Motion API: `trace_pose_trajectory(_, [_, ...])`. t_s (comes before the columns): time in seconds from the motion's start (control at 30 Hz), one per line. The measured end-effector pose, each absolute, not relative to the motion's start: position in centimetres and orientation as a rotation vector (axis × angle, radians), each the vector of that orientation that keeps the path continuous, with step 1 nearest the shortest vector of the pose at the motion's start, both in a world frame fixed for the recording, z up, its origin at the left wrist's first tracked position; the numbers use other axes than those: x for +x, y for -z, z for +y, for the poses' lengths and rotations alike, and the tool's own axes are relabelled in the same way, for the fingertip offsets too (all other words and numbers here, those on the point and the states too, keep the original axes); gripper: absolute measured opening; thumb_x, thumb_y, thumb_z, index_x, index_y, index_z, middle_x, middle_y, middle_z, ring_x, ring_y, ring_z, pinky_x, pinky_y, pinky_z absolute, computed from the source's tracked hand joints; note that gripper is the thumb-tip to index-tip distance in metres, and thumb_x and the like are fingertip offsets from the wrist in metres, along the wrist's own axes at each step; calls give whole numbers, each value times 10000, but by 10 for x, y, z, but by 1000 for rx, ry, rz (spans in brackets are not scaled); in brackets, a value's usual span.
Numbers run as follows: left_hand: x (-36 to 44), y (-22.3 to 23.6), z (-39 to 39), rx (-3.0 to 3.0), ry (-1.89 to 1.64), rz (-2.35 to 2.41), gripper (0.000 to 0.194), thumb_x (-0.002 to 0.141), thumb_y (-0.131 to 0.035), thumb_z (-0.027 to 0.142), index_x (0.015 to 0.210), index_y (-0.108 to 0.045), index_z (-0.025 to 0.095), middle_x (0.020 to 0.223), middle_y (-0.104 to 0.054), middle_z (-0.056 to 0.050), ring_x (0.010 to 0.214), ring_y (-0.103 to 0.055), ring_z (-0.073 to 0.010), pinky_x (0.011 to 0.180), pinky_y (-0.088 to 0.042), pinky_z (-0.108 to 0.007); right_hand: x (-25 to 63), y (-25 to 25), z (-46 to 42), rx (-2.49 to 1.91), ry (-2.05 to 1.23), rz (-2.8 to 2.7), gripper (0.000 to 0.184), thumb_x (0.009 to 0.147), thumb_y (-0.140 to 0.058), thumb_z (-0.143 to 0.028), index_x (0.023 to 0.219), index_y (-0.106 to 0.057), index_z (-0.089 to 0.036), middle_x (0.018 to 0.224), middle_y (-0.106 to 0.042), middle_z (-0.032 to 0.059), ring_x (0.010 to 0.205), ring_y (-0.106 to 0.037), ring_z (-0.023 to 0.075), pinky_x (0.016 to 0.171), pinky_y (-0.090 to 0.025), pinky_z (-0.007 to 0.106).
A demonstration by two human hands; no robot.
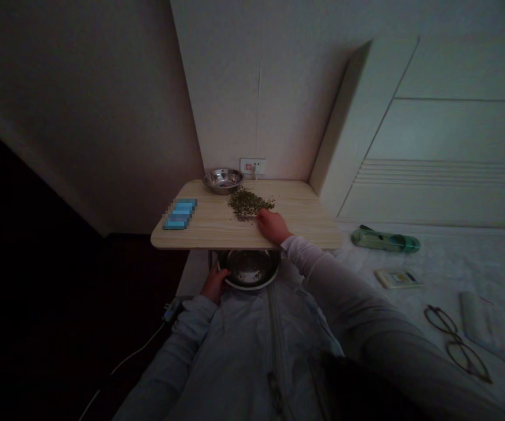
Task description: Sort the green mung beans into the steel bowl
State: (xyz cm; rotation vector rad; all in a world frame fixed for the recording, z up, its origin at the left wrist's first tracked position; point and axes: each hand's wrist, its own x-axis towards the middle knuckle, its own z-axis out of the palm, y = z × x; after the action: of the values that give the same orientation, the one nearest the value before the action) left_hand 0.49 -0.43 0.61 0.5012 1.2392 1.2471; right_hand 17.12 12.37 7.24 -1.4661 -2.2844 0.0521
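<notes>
A loose pile of small dark green beans or seeds is spread on a light wooden table. At the pile's near right edge rests my right hand, its fingers curled together; what they hold, if anything, is hidden. Just below the table's front edge, my left hand grips the left rim of a steel bowl, thumb over the rim. A few small grains lie in the bottom of that bowl. Behind the pile stands another steel bowl, at the table's back left.
A phone-like blue blurred object lies on the table's left. To the right, the bed holds a green bottle, a pale device and glasses. A wall socket is behind the table; a white cable hangs at left.
</notes>
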Motion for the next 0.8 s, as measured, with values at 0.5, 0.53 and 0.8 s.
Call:
trace_pose_trajectory(0.5, [4, -3, -3, 519, -1269, 1184, 487, 537, -506, 77, 1013, -518, 179, 719, -633, -7, 631, -580, -149, 491, -424, -223, 183, -73, 109, -1371, 36, -2445, 193, 737, -364, -187, 867, -507, -175, 842, -603, 55, 756, -526, 147, 686, -340, 250])
trace_pose_trajectory(0.53, [4, -5, -4, 519, -1266, 1199, 481, 540, -502, 76, 1010, -521, 180, 722, -634, -6, 630, -580, -148, 483, -421, -220, 184, -73, 108, -1362, 34, -2447, 193, 737, -366, -189, 866, -509, -175, 837, -604, 53, 752, -527, 146, 687, -341, 249])
trace_pose_trajectory(0.8, [5, -5, -4, 492, -1273, 1191, 478, 537, -504, 63, 1001, -527, 177, 714, -632, -6, 629, -580, -147, 503, -433, -228, 188, -81, 117, -1407, -21, -2257, 214, 766, -357, -237, 897, -518, -188, 871, -610, 48, 777, -534, 148, 713, -361, 260])
